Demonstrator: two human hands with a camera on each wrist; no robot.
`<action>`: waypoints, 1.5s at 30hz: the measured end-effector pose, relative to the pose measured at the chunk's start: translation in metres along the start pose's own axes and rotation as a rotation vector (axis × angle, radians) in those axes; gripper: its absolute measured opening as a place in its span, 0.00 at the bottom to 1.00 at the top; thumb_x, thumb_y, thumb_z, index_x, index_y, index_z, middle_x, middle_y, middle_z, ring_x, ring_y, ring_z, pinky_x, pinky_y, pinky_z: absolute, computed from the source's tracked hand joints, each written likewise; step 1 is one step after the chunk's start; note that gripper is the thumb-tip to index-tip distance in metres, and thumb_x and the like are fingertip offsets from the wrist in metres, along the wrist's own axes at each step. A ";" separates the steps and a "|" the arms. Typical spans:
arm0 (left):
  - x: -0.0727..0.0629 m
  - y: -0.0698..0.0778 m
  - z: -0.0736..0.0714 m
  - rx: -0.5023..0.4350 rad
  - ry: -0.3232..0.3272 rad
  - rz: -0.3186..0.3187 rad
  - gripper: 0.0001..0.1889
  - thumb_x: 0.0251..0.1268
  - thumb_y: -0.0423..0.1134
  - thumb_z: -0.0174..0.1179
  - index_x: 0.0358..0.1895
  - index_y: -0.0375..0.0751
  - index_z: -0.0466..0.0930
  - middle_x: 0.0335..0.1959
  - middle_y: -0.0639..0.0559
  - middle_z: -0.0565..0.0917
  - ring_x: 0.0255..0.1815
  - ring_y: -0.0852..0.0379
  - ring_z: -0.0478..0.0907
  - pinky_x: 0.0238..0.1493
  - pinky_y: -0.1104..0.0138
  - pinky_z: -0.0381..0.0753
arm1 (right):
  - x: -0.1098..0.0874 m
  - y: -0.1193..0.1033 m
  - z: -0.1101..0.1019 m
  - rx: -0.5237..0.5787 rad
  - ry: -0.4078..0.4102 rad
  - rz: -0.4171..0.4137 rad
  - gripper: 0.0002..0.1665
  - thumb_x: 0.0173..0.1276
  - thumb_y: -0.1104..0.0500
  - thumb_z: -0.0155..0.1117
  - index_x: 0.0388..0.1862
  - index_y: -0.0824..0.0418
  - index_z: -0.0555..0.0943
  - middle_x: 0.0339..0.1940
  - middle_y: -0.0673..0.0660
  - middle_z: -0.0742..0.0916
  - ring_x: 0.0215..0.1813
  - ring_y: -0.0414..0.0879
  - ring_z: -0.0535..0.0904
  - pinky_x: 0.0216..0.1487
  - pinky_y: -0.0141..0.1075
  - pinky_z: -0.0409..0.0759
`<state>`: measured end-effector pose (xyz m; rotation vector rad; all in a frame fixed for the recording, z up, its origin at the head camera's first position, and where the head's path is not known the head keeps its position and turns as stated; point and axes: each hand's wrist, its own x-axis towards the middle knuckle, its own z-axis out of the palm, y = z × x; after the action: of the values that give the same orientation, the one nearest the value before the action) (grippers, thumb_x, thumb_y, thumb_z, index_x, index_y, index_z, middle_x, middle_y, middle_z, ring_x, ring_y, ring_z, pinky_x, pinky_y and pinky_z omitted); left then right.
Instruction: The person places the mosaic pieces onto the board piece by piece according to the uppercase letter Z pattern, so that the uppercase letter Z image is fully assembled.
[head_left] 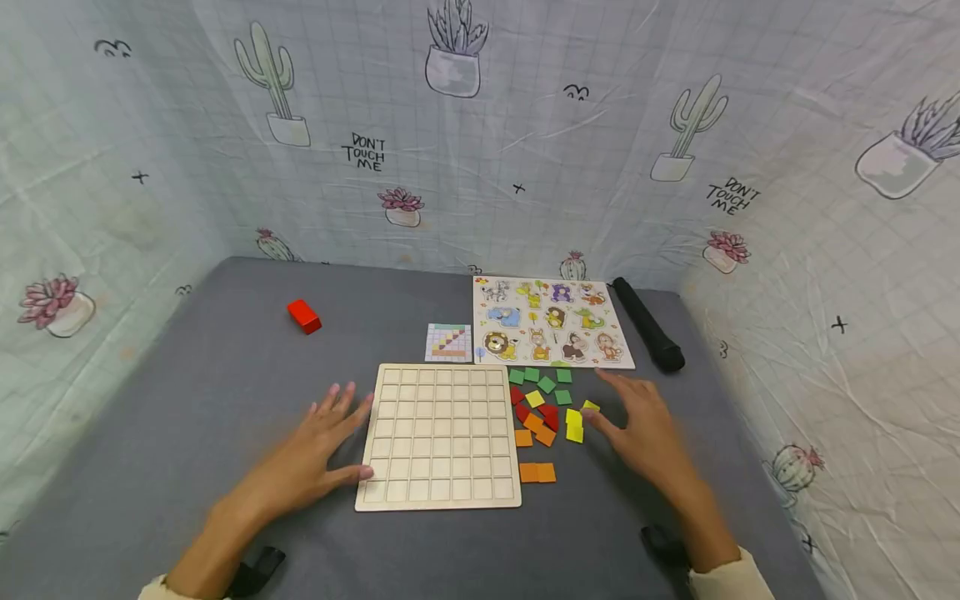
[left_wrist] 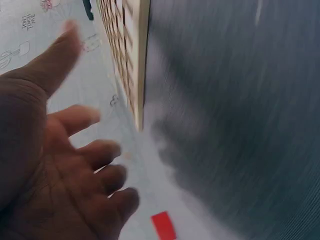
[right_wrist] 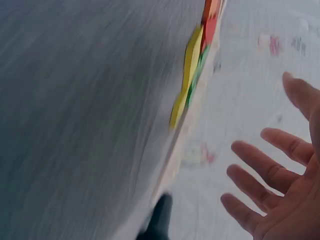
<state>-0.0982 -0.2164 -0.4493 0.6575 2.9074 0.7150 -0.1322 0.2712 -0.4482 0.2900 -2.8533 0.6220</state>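
Observation:
A pale wooden grid board [head_left: 441, 437] lies flat on the grey table, its square cells bare. My left hand [head_left: 318, 442] is at the board's left edge with fingers spread, holding nothing; whether it touches the edge I cannot tell. On the board's right lie loose coloured square tiles: green tiles [head_left: 546, 384], red tiles [head_left: 550, 416], orange tiles [head_left: 537, 472] and yellow tiles [head_left: 574, 426]. Just right of the yellow ones is my right hand [head_left: 641, 429], its thumb and fingers apart and nothing held. The right wrist view shows that hand [right_wrist: 280, 185] with fingers extended.
Behind the tiles lies an animal puzzle board [head_left: 551, 323], beside a small printed pattern card [head_left: 448, 342]. A black microphone [head_left: 648, 325] rests at the back right. Toward the back left sits a red block [head_left: 303, 317]. Patterned cloth [head_left: 480, 167] surrounds the table.

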 end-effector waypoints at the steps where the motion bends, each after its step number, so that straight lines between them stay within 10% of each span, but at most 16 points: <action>1: -0.002 0.001 0.004 -0.039 -0.026 -0.001 0.52 0.64 0.61 0.71 0.86 0.46 0.58 0.86 0.31 0.54 0.87 0.26 0.48 0.79 0.30 0.54 | 0.004 -0.004 0.004 0.019 -0.013 -0.005 0.43 0.69 0.45 0.76 0.79 0.53 0.74 0.70 0.64 0.84 0.69 0.62 0.74 0.65 0.67 0.76; 13: -0.011 0.004 0.023 -0.087 -0.112 -0.002 0.55 0.55 0.51 0.78 0.85 0.41 0.59 0.86 0.34 0.57 0.86 0.24 0.49 0.78 0.32 0.59 | 0.067 -0.044 0.042 0.098 -0.219 -0.135 0.29 0.69 0.47 0.77 0.66 0.56 0.86 0.58 0.59 0.90 0.72 0.65 0.78 0.68 0.63 0.78; 21: -0.010 0.008 0.025 -0.082 -0.100 -0.017 0.56 0.52 0.51 0.79 0.84 0.39 0.61 0.86 0.35 0.57 0.86 0.25 0.49 0.78 0.32 0.60 | 0.094 -0.054 0.060 -0.003 -0.235 -0.145 0.20 0.68 0.50 0.78 0.55 0.58 0.90 0.44 0.57 0.88 0.45 0.50 0.78 0.49 0.47 0.77; 28: -0.008 0.009 0.024 -0.089 -0.099 -0.037 0.56 0.50 0.49 0.80 0.84 0.39 0.62 0.86 0.34 0.58 0.86 0.25 0.49 0.78 0.31 0.59 | 0.102 -0.057 0.069 -0.003 -0.228 -0.120 0.08 0.69 0.52 0.78 0.39 0.53 0.89 0.39 0.55 0.85 0.44 0.49 0.77 0.45 0.45 0.78; 45: 0.003 -0.009 0.019 -0.130 -0.018 -0.019 0.50 0.48 0.45 0.83 0.78 0.40 0.72 0.80 0.41 0.71 0.83 0.31 0.63 0.77 0.37 0.65 | 0.102 -0.066 0.066 0.146 -0.221 -0.011 0.12 0.68 0.56 0.78 0.38 0.55 0.80 0.32 0.50 0.84 0.29 0.43 0.76 0.31 0.37 0.73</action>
<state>-0.1008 -0.2139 -0.4702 0.6179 2.8171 0.8826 -0.2251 0.1695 -0.4569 0.4228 -3.0172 0.8472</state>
